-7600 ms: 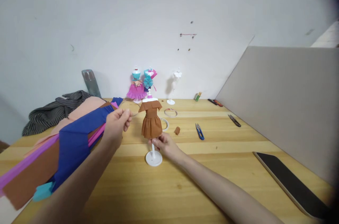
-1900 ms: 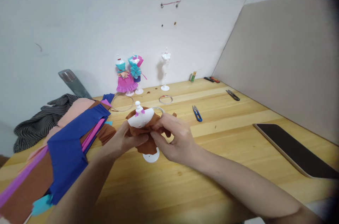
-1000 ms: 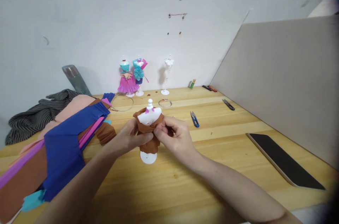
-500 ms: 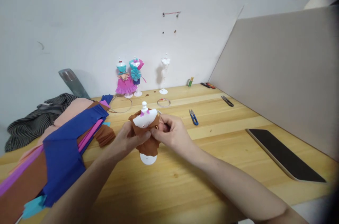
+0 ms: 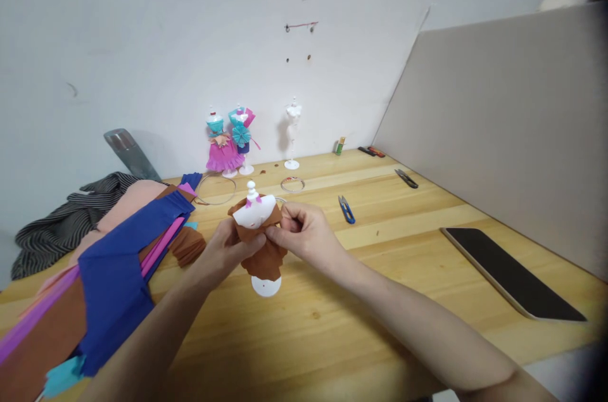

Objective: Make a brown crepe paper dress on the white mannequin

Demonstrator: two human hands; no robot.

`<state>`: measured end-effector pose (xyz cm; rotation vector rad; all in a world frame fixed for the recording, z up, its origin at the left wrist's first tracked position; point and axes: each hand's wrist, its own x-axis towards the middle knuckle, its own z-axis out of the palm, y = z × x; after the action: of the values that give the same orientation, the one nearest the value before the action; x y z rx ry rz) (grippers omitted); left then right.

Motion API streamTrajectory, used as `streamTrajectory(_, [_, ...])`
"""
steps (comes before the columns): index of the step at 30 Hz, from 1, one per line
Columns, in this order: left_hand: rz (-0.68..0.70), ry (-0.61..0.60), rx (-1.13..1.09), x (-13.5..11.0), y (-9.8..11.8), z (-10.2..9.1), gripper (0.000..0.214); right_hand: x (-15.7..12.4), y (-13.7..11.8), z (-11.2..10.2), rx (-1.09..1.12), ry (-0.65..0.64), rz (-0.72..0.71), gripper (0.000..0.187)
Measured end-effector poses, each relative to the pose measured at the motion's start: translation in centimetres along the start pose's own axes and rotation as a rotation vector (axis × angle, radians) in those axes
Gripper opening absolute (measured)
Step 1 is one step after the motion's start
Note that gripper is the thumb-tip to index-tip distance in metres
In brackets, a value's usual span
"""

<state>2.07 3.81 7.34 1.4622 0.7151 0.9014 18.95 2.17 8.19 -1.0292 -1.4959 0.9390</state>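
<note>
In front of me a small white dress-form mannequin (image 5: 251, 190) stands on a round white base (image 5: 266, 287), wrapped in brown crepe paper (image 5: 262, 263) with a white piece (image 5: 254, 212) folded over its chest. My left hand (image 5: 230, 244) is closed around its left side, the thumb pressing the brown paper at the waist. On the other side my right hand (image 5: 299, 228) pinches the edge of the brown paper between thumb and fingers. Both hands nearly meet at the front of the waist, and some fingertips are hidden behind the paper.
Coloured crepe paper strips (image 5: 114, 263) and a striped cloth (image 5: 71, 218) lie at the left. Two dressed mannequins (image 5: 225, 149) and a bare one (image 5: 293, 130) stand by the wall. Blue thread snips (image 5: 346, 210), black snips (image 5: 407, 178) and a dark tablet-like slab (image 5: 513, 272) are at right.
The mannequin's top leans slightly further left, with both hands still on the brown paper. The whole view has shifted a little.
</note>
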Motion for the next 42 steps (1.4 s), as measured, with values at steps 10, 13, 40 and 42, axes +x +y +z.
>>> streamTrajectory(10, [-0.019,-0.039,-0.041,0.2,-0.1,-0.8,0.039,0.2,-0.2,-0.3,-0.002,0.029,-0.054,0.033])
streamTrajectory(13, [-0.005,-0.073,-0.03,0.4,-0.2,-1.0,0.043,0.3,-0.5,-0.8,0.031,0.035,-0.05,0.032])
streamTrajectory(40, [0.075,-0.055,-0.038,-0.2,2.8,-3.0,0.063,0.7,0.2,-2.2,0.143,0.044,-0.04,0.036])
streamTrajectory(42, [0.075,0.026,-0.07,-0.1,2.7,-3.3,0.06,1.0,0.6,-1.9,0.209,0.031,0.029,0.032])
